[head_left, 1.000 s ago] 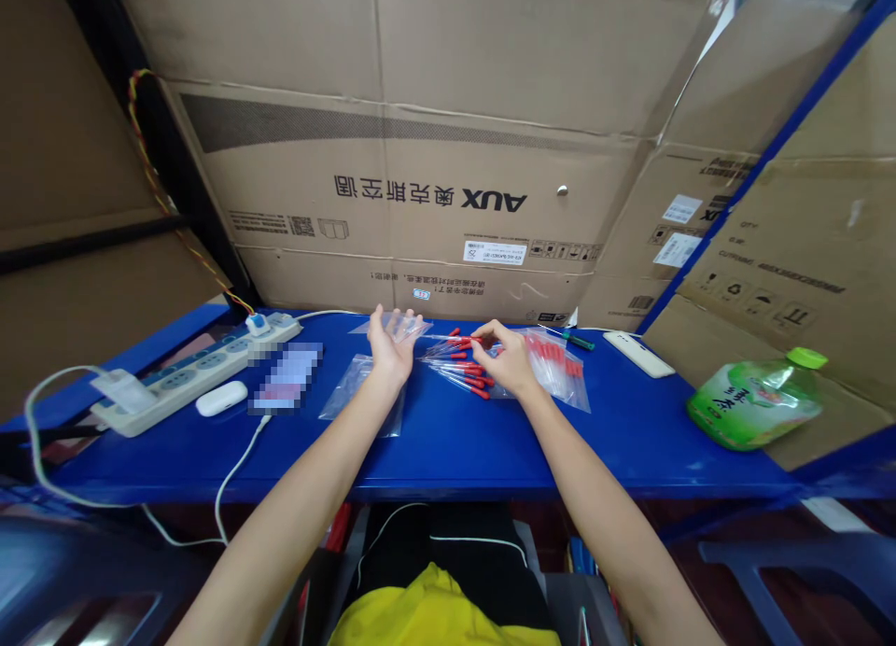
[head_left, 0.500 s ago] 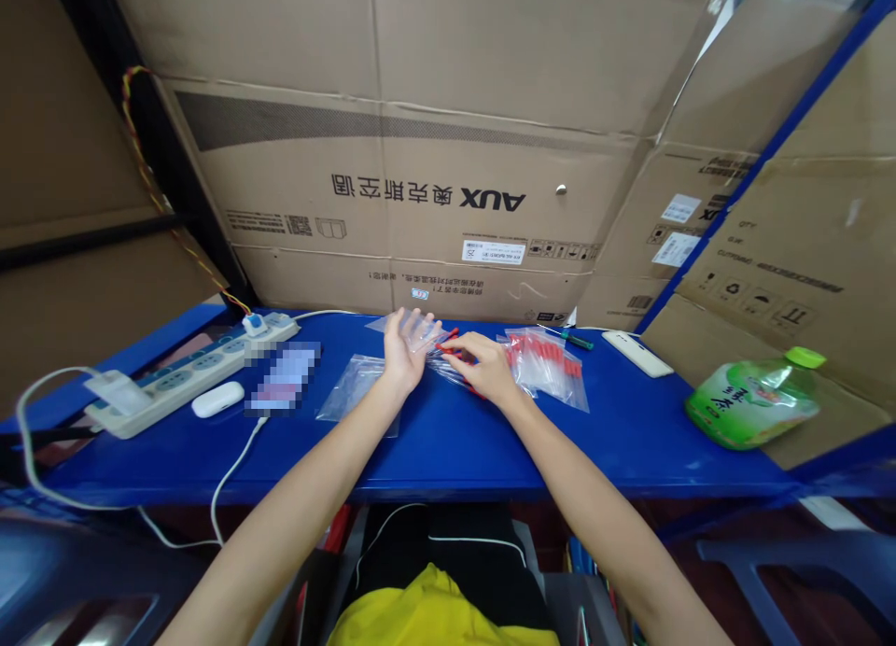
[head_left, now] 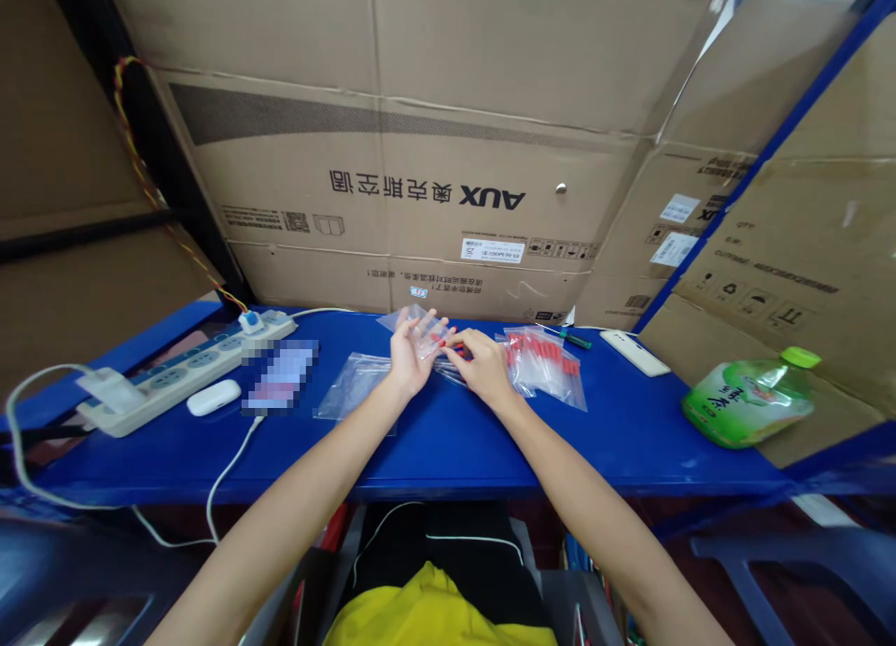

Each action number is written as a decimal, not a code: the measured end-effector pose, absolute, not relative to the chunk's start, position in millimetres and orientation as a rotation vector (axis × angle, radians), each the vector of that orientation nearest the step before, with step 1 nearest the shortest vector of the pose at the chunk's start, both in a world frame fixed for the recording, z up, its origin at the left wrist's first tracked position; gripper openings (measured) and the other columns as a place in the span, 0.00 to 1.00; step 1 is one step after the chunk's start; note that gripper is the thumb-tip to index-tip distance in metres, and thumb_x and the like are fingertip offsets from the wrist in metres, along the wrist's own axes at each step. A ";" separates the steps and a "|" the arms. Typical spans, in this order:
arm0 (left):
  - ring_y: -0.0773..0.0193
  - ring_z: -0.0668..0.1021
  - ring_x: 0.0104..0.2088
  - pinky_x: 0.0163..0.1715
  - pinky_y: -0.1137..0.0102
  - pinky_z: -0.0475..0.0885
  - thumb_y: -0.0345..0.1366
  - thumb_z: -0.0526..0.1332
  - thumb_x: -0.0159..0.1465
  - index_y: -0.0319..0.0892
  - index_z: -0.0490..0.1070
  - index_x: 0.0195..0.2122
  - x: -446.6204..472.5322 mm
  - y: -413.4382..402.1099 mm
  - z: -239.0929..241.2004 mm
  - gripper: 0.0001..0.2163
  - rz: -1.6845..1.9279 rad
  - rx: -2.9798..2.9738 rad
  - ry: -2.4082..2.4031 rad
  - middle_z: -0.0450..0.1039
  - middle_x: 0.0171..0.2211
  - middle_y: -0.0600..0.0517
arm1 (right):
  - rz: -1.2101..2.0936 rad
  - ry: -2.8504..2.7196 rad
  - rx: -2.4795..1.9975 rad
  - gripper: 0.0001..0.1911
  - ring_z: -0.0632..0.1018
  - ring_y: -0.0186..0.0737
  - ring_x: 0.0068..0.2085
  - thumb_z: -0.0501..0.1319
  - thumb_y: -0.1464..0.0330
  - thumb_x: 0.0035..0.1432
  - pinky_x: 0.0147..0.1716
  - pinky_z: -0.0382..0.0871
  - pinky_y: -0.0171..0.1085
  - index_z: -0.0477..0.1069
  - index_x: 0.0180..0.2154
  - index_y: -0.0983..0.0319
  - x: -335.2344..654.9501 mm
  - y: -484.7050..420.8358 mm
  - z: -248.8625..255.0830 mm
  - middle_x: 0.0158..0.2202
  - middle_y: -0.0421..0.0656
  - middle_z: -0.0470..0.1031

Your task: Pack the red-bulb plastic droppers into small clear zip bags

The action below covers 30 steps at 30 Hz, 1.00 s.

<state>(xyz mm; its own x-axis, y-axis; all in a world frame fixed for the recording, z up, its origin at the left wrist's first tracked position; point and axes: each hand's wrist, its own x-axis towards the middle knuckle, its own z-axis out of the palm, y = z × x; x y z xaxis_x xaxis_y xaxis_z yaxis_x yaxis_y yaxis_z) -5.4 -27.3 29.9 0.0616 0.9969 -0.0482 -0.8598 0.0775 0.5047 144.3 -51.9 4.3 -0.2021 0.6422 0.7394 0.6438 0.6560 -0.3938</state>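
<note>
My left hand (head_left: 410,357) is palm up and holds a clear plastic bag (head_left: 398,320) across its raised fingers. Fingers and thumb of my right hand (head_left: 484,366) pinch a thin red-ended piece (head_left: 446,342) at the bag, close to the left fingertips. Its exact kind is too small to make out. Below the hands, more thin pieces (head_left: 452,375) lie on the table, partly hidden by my right hand. Flat clear bags (head_left: 350,385) are by my left wrist. To the right of my right hand lie clear bags (head_left: 553,371) holding several red-ended pieces.
On the blue table (head_left: 462,450) are a power strip (head_left: 189,371), a white case (head_left: 214,397) and a phone (head_left: 284,375) on the left. A green screwdriver (head_left: 575,339), a white power bank-like block (head_left: 635,352) and a green bottle (head_left: 749,401) lie right. Cardboard (head_left: 420,142) walls the back.
My right hand has brought the red-ended piece closer against the bag. The bag and my left hand have turned and shifted slightly to the right.
</note>
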 end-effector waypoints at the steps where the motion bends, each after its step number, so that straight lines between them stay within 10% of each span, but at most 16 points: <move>1: 0.55 0.84 0.43 0.50 0.54 0.80 0.28 0.60 0.62 0.53 0.59 0.62 -4.2 -28.3 30.1 0.28 1.446 0.394 0.443 0.79 0.53 0.49 | -0.014 -1.886 -1.015 0.05 0.80 0.42 0.41 0.64 0.65 0.69 0.43 0.71 0.38 0.77 0.38 0.57 143.6 -52.3 4.6 0.39 0.42 0.81; 21: 0.54 0.85 0.35 0.32 0.65 0.81 0.38 0.54 0.70 0.36 0.73 0.50 -7.5 -20.8 29.3 0.14 1.272 0.360 0.631 0.81 0.40 0.40 | 0.083 -1.879 -1.274 0.08 0.79 0.41 0.38 0.64 0.60 0.67 0.36 0.65 0.36 0.72 0.39 0.57 153.7 -46.0 9.3 0.40 0.42 0.81; 30: 0.51 0.84 0.42 0.43 0.57 0.82 0.37 0.55 0.69 0.36 0.72 0.52 -33.3 -7.9 37.7 0.15 1.397 0.205 0.756 0.79 0.42 0.39 | 0.176 -2.209 -1.436 0.05 0.78 0.45 0.44 0.65 0.68 0.64 0.48 0.68 0.41 0.81 0.39 0.59 208.9 -37.2 17.3 0.43 0.45 0.84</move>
